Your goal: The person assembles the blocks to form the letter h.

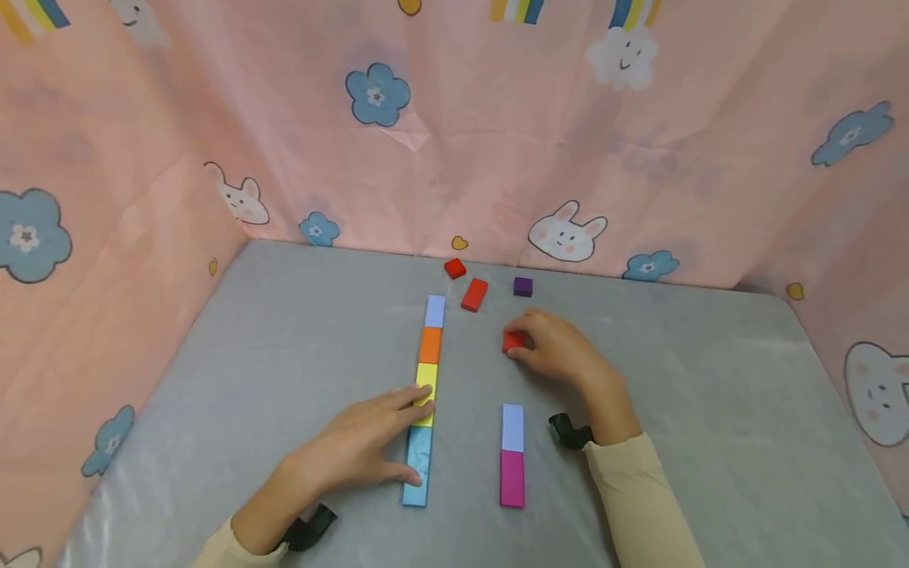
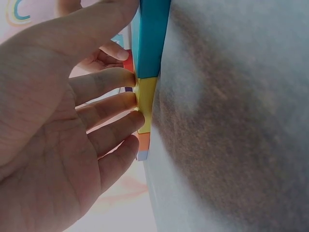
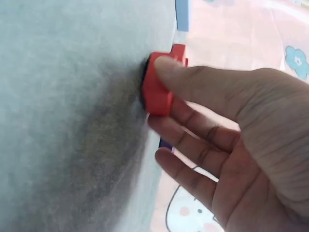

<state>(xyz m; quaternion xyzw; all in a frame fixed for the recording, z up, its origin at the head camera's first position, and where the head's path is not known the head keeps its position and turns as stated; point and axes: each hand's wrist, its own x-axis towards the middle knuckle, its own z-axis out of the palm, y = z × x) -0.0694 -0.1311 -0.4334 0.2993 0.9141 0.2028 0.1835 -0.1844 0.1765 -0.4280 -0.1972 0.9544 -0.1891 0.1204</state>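
A straight row of blocks runs away from me: a blue block [image 1: 417, 465] nearest, then a yellow section [image 1: 426, 374], an orange block [image 1: 429, 345] and a lavender block [image 1: 435, 311]. My left hand [image 1: 348, 442] lies along its left side, fingertips touching the yellow section and thumb on the blue block. In the left wrist view its fingers are extended. To the right of the row, my right hand [image 1: 561, 351] pinches a red block [image 3: 157, 89] between thumb and fingers, low at the tabletop; whether it touches the cloth I cannot tell.
Right of the row, a second lavender block [image 1: 513, 427] lies end to end with a magenta block [image 1: 512, 480]. Toward the back are a small red block [image 1: 455, 268], a longer red block [image 1: 474, 295] and a purple block [image 1: 522, 286]. A pink patterned curtain [image 1: 469, 173] borders the grey tabletop [image 1: 319, 331].
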